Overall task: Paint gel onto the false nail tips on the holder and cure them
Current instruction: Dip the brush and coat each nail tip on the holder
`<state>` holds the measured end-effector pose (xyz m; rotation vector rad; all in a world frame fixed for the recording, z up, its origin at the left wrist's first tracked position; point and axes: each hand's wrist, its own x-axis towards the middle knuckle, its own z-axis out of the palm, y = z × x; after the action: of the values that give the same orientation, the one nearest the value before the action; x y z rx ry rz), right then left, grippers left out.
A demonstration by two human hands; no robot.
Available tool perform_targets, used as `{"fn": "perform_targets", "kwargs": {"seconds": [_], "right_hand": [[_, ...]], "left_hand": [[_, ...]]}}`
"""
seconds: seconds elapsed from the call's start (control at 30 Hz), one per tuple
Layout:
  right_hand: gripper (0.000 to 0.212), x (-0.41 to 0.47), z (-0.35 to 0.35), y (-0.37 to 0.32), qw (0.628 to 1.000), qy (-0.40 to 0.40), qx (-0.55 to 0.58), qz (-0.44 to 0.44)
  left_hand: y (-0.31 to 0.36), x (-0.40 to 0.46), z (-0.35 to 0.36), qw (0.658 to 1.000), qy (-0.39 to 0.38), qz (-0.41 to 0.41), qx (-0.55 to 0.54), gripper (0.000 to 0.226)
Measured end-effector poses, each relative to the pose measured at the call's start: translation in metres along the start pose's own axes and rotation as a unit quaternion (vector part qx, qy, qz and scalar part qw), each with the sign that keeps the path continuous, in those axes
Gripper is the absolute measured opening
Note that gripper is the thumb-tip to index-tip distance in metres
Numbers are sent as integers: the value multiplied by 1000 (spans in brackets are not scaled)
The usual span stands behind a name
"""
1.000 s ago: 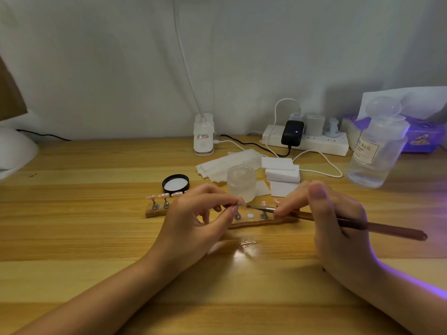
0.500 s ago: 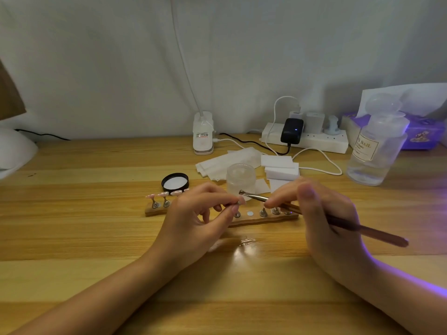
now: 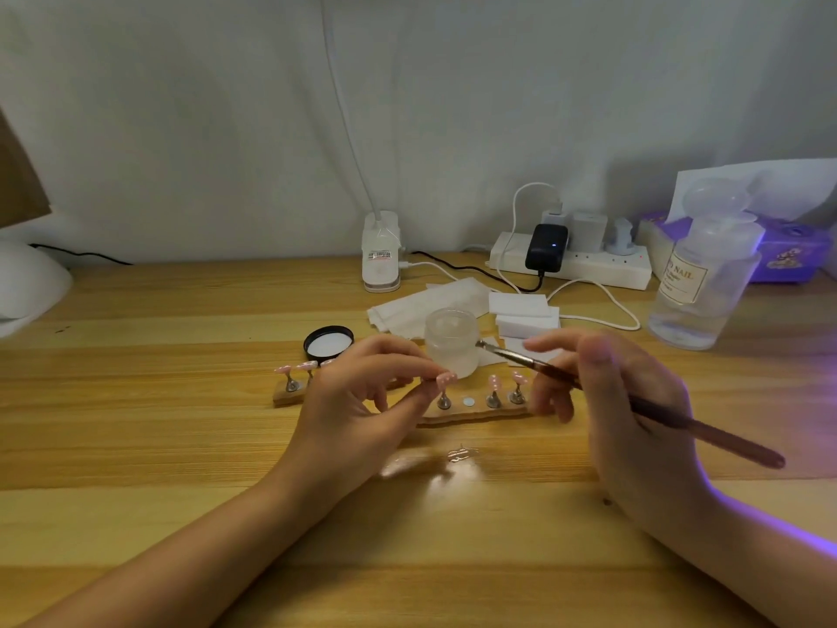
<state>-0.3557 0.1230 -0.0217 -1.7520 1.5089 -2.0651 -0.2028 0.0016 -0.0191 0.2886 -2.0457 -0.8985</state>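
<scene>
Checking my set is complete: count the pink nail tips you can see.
6: three left, one pinched in left hand fingers, two right; hand may hide more.

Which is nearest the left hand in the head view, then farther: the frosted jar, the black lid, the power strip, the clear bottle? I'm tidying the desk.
From the left hand:
1. Frosted jar, just beyond its fingertips; black lid, just behind it. Too close to call.
2. Power strip, back by the wall.
3. Clear bottle, far right.
</scene>
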Motion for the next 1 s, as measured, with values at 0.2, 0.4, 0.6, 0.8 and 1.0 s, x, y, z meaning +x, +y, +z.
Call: {"fn": "perform_targets", "kwargs": {"seconds": [0.2, 0.4, 0.6, 0.8, 1.0], "right_hand": [[13, 1, 2, -4, 985, -47, -143, -80], [47, -2, 5, 0, 971, -56, -191, -135], [57, -3, 4, 3, 973, -66, -170, -140], [48, -3, 5, 1, 984, -42, -131, -115], [56, -4, 7, 1, 982, -58, -150, -95]], "left_hand": [[1, 0, 0, 1000, 5, -20, -23, 9], [1, -1, 0, 998, 6, -37, -47, 11], [2, -1, 0, 997, 4, -61, -47, 12], [4, 0, 0, 997, 2, -61, -41, 11], [3, 0, 0, 997, -6, -73, -33, 12]]}}
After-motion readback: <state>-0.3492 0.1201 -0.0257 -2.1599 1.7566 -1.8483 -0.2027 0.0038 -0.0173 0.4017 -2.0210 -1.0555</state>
